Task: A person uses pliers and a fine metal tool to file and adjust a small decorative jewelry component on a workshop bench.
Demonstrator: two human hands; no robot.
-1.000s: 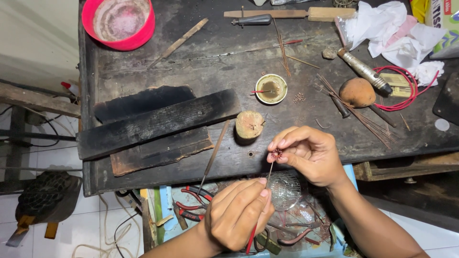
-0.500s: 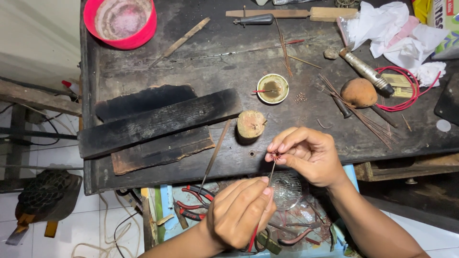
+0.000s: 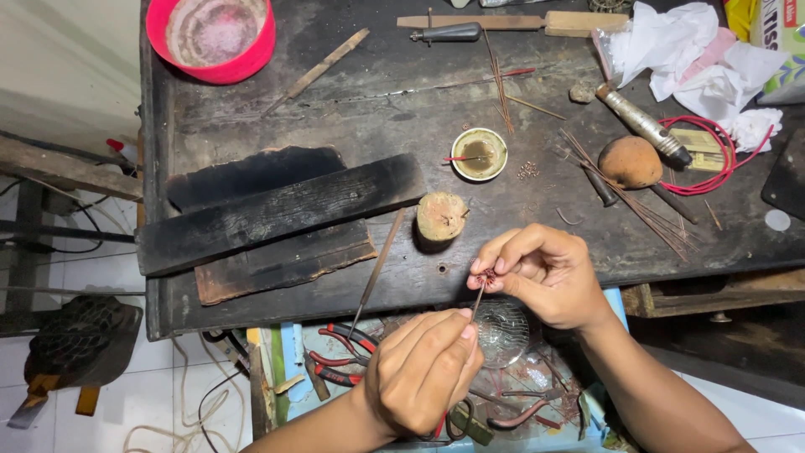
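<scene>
Dark scorched tabletop (image 3: 352, 92); lower centre, right hand (image 3: 545, 273) pinching tiny reddish piece (image 3: 486, 276), maybe wire; left hand (image 3: 423, 369) pinching thin tool (image 3: 476, 300).

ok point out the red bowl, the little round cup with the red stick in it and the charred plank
red bowl (image 3: 251, 60): head view, on its right rim.
small round cup (image 3: 480, 154): head view, on its brown middle.
charred plank (image 3: 277, 213): head view, on its top face, mid-length.

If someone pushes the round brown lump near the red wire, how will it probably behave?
The brown lump looks rounded, so it may roll a little. It seems solid, probably fairly heavy for its size. The thin sticks beside it might stop it.
</scene>
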